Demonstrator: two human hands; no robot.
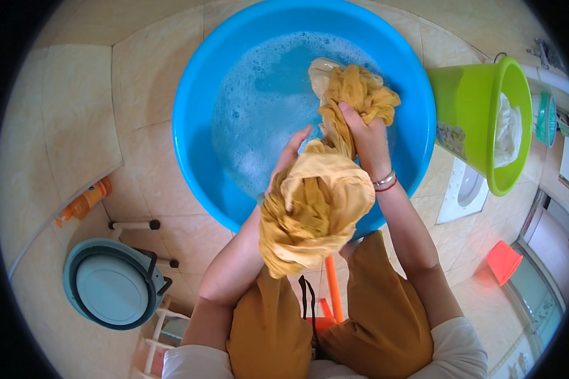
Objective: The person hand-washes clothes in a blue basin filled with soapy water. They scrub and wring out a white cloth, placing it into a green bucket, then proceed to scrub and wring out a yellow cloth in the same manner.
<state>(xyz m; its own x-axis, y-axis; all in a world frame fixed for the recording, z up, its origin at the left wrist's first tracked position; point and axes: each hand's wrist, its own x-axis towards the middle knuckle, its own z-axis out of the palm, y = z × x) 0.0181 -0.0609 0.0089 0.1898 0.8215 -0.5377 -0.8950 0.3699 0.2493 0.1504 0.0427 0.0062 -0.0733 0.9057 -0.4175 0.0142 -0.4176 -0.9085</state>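
A wet mustard-yellow garment (316, 208) with a paler cream side hangs bunched above a large blue basin (193, 145) of soapy water. My right hand (368, 142) is closed around its twisted far part, over the right side of the basin. Beyond that hand, a cream end (322, 72) of the cloth hangs over the water. My left hand (289, 155) is beside the nearer bundle, at its left. One straight digit shows; the cloth hides most of the other fingers, so their grip cannot be made out. The bundle lies against my left forearm, above my knees.
A tilted green bucket (461, 104) with white cloth inside is right of the basin. A white squat toilet (464, 189) and an orange-red dustpan-like piece (504, 262) lie farther right. At left are a grey-green folding basin (112, 292) and an orange bottle (85, 201).
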